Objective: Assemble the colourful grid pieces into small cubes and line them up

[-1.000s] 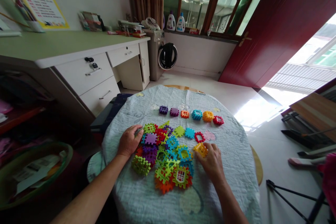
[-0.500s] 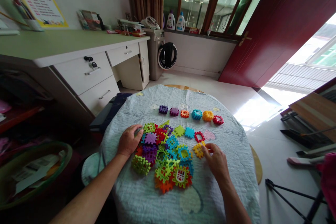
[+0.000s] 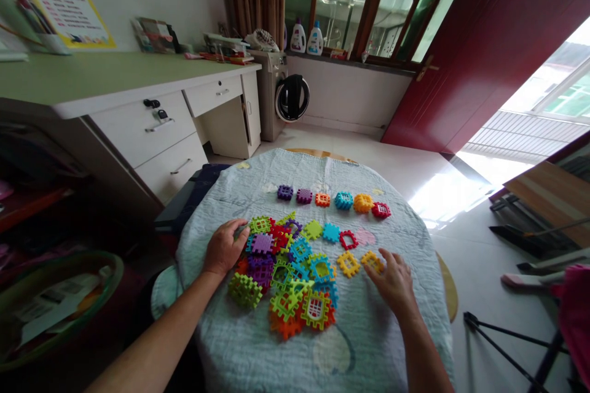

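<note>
Colourful plastic interlocking building blocks lie in a heap on a cloth-covered round table point(image 3: 369, 344). My left hand point(image 3: 225, 249) rests at the heap's left edge, thumb and forefinger apart, beside a green window block point(image 3: 260, 225) and a purple block point(image 3: 262, 243). To the heap's right, my right hand point(image 3: 394, 282) is open, fingers spread at the edge of a yellow block point(image 3: 370, 261). Another yellow block point(image 3: 348, 263) lies just left of that one. Behind them are a red frame block point(image 3: 348, 240), a light blue block point(image 3: 330, 233) and a green block point(image 3: 313, 229).
Along the table's far side runs a row of block stacks, from a dark purple stack point(image 3: 284, 192) to a red stack point(image 3: 381, 210). A desk point(image 3: 166, 129) stands at left, a washing machine point(image 3: 271, 98) beyond. A basket point(image 3: 115, 276) sits low at left.
My right hand has moved slightly right and its fingers have opened. The yellow block it held now lies flat, right of the other yellow block. My left hand has stayed at the heap.
</note>
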`<state>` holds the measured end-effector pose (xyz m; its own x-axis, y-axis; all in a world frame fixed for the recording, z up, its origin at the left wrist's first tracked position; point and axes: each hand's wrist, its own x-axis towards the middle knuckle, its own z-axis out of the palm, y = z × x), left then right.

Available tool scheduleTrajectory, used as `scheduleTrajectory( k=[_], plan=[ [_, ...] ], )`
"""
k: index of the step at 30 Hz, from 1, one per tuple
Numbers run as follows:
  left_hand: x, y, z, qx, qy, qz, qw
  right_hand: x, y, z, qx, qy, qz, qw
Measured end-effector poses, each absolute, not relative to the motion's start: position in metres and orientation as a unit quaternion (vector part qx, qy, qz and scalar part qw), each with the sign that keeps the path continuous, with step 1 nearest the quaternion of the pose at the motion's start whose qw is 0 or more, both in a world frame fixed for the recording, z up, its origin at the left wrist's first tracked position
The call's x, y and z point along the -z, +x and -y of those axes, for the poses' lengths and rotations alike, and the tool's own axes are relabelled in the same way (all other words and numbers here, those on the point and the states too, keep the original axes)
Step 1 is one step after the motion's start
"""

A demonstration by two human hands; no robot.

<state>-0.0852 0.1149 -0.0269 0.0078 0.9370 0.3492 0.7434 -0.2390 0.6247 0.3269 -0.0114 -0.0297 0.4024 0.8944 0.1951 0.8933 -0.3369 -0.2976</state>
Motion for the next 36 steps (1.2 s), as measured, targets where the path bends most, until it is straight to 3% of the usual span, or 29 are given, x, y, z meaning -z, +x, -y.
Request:
scheduleTrajectory(
  k=[4, 11, 19, 36],
  plan=[
    [0.028, -0.085, -0.115, -0.362, 0.698, -0.605, 0.129, 0.035, 0.328, 0.012, -0.032, -0.801, 0.570, 0.182],
    [0.031, -0.087, -0.116, -0.362, 0.699, -0.603, 0.130, 0.021, 0.301, 0.002, -0.070, -0.756, 0.580, 0.294],
    [0.027, -0.085, -0.115, -0.373, 0.692, -0.603, 0.136, 0.023, 0.264, 0.001, -0.046, -0.762, 0.600, 0.240],
    [0.043, -0.092, -0.121, -0.358, 0.706, -0.604, 0.092, 0.037, 0.262, 0.006, 0.006, -0.749, 0.611, 0.255]
  ],
)
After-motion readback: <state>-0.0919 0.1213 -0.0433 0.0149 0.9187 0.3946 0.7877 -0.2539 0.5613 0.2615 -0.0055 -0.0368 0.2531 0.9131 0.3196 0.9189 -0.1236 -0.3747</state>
